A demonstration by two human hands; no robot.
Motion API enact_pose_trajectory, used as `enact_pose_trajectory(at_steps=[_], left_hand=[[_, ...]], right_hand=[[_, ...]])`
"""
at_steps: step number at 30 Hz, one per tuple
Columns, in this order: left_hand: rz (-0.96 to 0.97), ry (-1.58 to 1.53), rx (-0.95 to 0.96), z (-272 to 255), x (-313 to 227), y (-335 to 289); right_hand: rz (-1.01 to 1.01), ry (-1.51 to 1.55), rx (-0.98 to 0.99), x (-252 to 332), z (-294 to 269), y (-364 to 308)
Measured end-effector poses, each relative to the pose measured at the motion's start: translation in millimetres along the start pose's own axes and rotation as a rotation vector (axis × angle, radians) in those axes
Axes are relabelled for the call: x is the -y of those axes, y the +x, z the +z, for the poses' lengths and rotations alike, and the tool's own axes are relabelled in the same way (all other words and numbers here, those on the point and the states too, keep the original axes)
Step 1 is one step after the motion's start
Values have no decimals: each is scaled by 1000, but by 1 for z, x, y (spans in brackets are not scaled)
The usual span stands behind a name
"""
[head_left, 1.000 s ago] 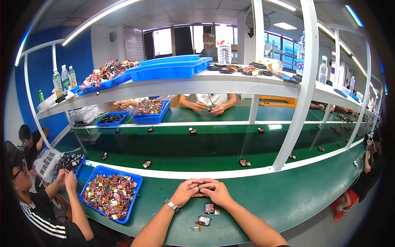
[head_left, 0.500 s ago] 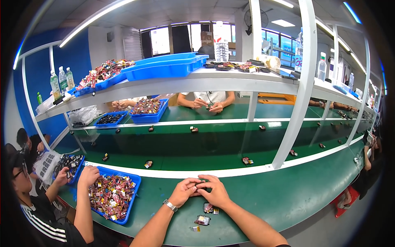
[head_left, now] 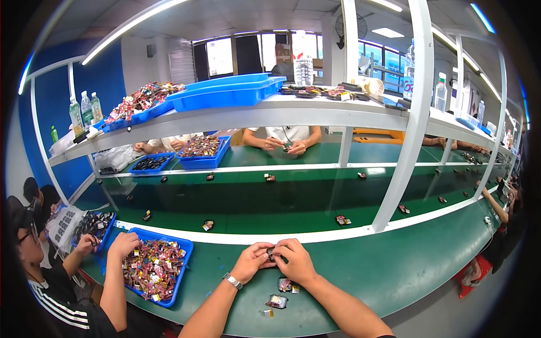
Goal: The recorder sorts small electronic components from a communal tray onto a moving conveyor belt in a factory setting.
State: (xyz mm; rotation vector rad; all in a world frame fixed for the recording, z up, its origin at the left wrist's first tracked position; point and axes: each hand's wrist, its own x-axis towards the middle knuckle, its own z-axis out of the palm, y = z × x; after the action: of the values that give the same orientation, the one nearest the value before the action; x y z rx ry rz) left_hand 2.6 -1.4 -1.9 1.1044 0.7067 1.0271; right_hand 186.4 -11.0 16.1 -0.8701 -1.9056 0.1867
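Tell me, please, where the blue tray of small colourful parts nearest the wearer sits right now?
In the head view, the blue tray sits on the green table, lower left, left of the left hand, with a co-worker's hand at its far-left corner.

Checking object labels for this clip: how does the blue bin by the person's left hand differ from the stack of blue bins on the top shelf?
The blue bin on the green bench holds a heap of small colourful parts; the stacked blue bins on the top shelf show no contents. The bench bin lies single, with a co-worker's hand at its rim; the shelf bins are nested and untouched. Both are shallow blue plastic trays.
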Motion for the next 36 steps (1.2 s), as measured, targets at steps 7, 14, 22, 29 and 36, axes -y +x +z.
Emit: enact_pose_trajectory(at_steps=[7, 14, 22, 29, 36], left_hand=[[-27, -1, -15, -3, 0, 0], [-25, -28, -13, -2, 3, 1], [-28, 4, -4, -3, 4, 2], [-42, 30, -4, 0, 2, 2], [-39, 41, -16, 1, 1, 1]], right_hand=[[-58, -51, 8, 13, -3, 5], [-83, -204, 7, 10, 5, 1], [-55, -211, -14, 9, 7, -1], [-47, -214, -14, 8, 6, -2], [-11, -208, -35, 8, 10, -3]])
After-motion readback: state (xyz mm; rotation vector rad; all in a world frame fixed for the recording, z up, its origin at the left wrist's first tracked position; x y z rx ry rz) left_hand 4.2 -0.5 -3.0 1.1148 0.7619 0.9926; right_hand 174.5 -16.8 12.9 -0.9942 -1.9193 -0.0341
